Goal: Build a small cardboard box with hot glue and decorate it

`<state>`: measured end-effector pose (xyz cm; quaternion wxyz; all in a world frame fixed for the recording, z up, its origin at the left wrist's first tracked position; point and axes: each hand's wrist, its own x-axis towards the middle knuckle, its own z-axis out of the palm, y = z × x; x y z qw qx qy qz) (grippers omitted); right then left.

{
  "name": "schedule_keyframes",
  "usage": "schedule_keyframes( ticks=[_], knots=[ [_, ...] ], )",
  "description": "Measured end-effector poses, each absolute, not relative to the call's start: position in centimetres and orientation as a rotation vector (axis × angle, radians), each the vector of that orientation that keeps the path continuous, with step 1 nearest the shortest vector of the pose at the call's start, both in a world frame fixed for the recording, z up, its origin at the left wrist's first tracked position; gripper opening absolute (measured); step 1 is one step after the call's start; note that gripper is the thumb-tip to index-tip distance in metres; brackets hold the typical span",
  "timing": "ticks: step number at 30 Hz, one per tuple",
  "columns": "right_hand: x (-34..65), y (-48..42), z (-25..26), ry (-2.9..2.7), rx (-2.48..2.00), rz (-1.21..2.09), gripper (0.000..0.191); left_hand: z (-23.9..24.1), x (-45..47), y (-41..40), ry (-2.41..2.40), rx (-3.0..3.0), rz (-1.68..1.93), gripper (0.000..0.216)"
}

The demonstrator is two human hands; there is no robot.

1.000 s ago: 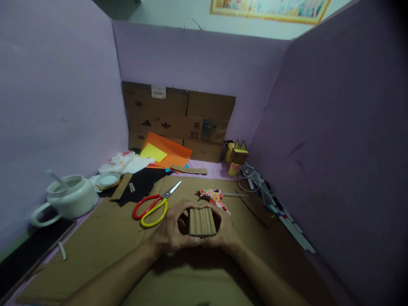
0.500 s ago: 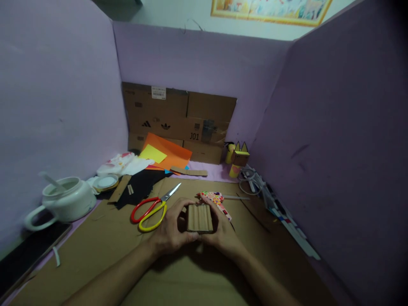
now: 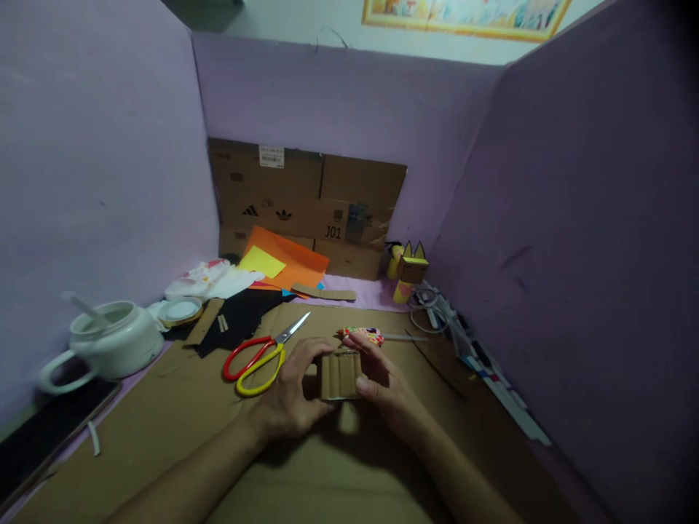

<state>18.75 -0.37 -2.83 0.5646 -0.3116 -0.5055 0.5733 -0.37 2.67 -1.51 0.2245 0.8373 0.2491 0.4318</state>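
Note:
A small block of ridged brown cardboard (image 3: 341, 377) is held above the cardboard mat (image 3: 322, 473). From the left, my left hand (image 3: 295, 389) grips its side, thumb low and fingers behind. My right hand (image 3: 385, 378) closes on its right side, with the thumb on the front face near the edge and the fingers along the top. Behind the right fingers lies a glue gun (image 3: 363, 335) with a floral pattern, partly covered, a glue stick (image 3: 404, 338) at its back. Scissors (image 3: 262, 364) with one red and one yellow handle rest left of my left hand.
A white pot (image 3: 117, 342) with a stick in it and a dark phone (image 3: 60, 429) are at the left. Orange paper (image 3: 295, 256) and black sheets (image 3: 245, 320) lie behind. Cardboard figures (image 3: 409, 273) and a bundled cable (image 3: 431, 309) stand back right, beside the purple wall (image 3: 573, 240).
My right thumb has moved from beneath the block up onto its front face, and the right fingers have shifted over its top. The block has tilted slightly.

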Motion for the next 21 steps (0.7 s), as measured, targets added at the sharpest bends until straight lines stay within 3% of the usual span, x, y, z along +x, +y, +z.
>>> schedule_keyframes(
  ticks=[10,15,21],
  knots=[
    [19.3,0.0,-2.3,-1.024,-0.864,1.079,0.033,-1.7,-0.3,2.6,0.639,2.395,1.257,0.059],
    [19.7,-0.4,-1.4,-1.05,-1.005,0.817,0.026,-1.9,-0.6,2.7,0.596,2.456,1.263,0.062],
    [20.0,-0.7,-1.2,-0.987,-1.069,0.627,0.052,-2.1,-0.8,2.8,0.6,2.522,1.247,0.068]
  ],
)
